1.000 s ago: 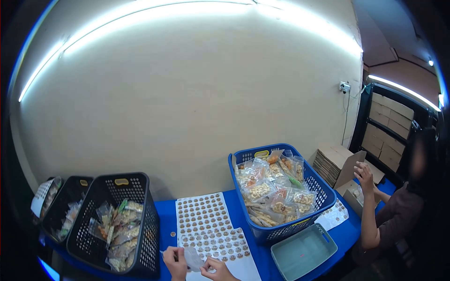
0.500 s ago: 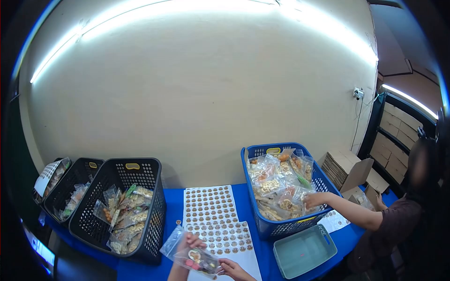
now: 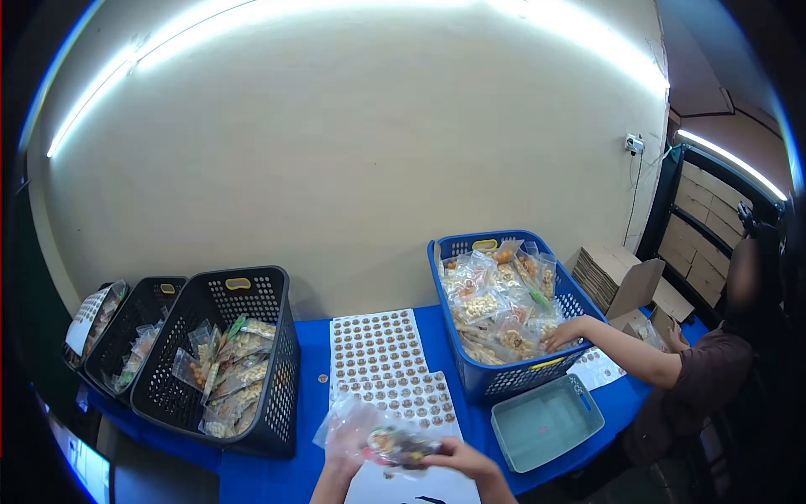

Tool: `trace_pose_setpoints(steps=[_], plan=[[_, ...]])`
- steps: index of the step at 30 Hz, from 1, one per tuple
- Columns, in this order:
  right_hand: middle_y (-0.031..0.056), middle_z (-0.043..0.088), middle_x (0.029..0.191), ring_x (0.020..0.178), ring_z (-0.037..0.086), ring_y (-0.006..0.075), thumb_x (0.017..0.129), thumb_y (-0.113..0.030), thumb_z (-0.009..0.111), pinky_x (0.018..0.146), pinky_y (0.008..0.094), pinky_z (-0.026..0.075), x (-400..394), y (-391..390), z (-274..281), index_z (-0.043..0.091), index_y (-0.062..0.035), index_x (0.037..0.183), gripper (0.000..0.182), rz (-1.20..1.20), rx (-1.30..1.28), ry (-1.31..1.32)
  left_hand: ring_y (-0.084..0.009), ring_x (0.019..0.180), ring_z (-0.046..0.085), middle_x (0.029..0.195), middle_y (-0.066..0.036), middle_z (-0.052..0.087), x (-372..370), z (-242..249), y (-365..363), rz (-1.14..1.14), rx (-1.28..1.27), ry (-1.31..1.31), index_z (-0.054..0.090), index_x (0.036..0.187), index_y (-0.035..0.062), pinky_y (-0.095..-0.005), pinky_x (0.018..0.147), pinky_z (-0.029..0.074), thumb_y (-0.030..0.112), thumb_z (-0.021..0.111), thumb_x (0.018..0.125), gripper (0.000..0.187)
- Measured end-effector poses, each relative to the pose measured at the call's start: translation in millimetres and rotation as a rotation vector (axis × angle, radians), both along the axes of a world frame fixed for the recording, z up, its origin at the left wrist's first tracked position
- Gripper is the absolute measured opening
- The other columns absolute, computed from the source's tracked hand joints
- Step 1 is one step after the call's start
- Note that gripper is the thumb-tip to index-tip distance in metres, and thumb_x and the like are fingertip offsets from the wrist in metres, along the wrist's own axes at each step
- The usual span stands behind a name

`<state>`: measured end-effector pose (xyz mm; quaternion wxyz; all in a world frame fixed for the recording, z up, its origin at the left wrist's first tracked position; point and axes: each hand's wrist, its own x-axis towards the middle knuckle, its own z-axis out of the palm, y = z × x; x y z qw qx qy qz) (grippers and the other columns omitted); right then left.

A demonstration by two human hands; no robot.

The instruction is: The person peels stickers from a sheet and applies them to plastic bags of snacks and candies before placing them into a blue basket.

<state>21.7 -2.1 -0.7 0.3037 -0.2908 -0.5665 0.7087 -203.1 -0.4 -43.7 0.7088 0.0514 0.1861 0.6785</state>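
Note:
A clear plastic bag [image 3: 391,438] with pink, dark and yellow pieces inside and a round sticker on its front is held between my two hands, above the sticker sheets [image 3: 378,349]. My left hand [image 3: 340,458] grips its left side and is partly covered by the see-through plastic. On the right end, the thumb and fingers of my right hand [image 3: 463,459] are closed on the bag. The sheets carry rows of round brown stickers, and the lower sheet is partly hidden by the bag and my hands.
A black basket [image 3: 281,370] of snack bags stands left, with more baskets beyond. At right are a blue basket [image 3: 495,382] of bags and a green tray [image 3: 546,424]. A co-worker's hand [image 3: 571,332] reaches into the blue basket; cardboard [image 3: 600,281] lies behind.
My hands and the bag have moved to the right, and the bag now lies more level. The whole view has shifted slightly. The co-worker's hand remains at the blue basket.

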Motion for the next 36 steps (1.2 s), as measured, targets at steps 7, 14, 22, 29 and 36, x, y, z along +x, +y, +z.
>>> trace_pose_setpoints(steps=[7, 14, 22, 29, 36], plan=[[0.0091, 0.058, 0.085, 0.061, 0.053, 0.0161, 0.073, -0.02, 0.061, 0.062, 0.0277, 0.04, 63, 7, -24, 0.053, -0.0018, 0.098, 0.032, -0.329, 0.04, 0.141, -0.0176, 0.094, 0.048, 0.099, -0.005, 0.049, -27, 3, -22, -0.02, -0.064, -0.073, 0.044, 0.1, 0.0064, -0.0342, 0.076, 0.039, 0.029, 0.04, 0.085, 0.027], [0.0101, 0.058, 0.096, 0.082, 0.056, 0.0174, 0.075, -0.01, 0.055, 0.07, 0.0303, 0.046, 76, -42, -39, 0.05, 0.0057, 0.102, 0.032, -0.423, -0.309, 0.446, -0.0171, 0.093, 0.049, 0.097, -0.004, 0.049, -26, -5, -35, 0.019, -0.107, 0.078, 0.044, 0.099, 0.0065, -0.0311, 0.074, 0.039, 0.022, 0.043, 0.083, 0.022], [0.009, 0.058, 0.087, 0.078, 0.055, 0.0153, 0.083, -0.014, 0.05, 0.072, 0.0292, 0.043, 59, -54, -31, 0.053, 0.0041, 0.1, 0.025, -0.315, -0.341, 0.591, -0.0195, 0.1, 0.048, 0.101, -0.005, 0.049, -9, -17, -59, -0.086, -0.139, 0.228, 0.044, 0.098, 0.0058, -0.03, 0.075, 0.04, 0.019, 0.043, 0.084, 0.02], [0.0067, 0.059, 0.078, 0.071, 0.053, 0.0117, 0.083, -0.015, 0.053, 0.067, 0.0238, 0.041, 47, -67, -69, 0.057, 0.005, 0.092, 0.022, -0.344, 0.017, -0.045, -0.0277, 0.111, 0.041, 0.119, -0.014, 0.04, 11, -29, -92, -0.295, -0.093, 0.538, 0.037, 0.115, 0.0018, -0.0416, 0.091, 0.035, 0.031, 0.037, 0.086, 0.041], [0.0037, 0.061, 0.086, 0.076, 0.053, 0.0075, 0.08, -0.019, 0.058, 0.067, 0.0216, 0.041, 4, -113, -72, 0.057, 0.0, 0.097, 0.026, -0.025, -0.094, -0.051, -0.0236, 0.091, 0.055, 0.102, -0.012, 0.052, 39, -36, -129, -0.299, -0.036, 0.549, 0.036, 0.114, 0.0009, -0.0393, 0.082, 0.045, 0.019, 0.047, 0.086, 0.035]])
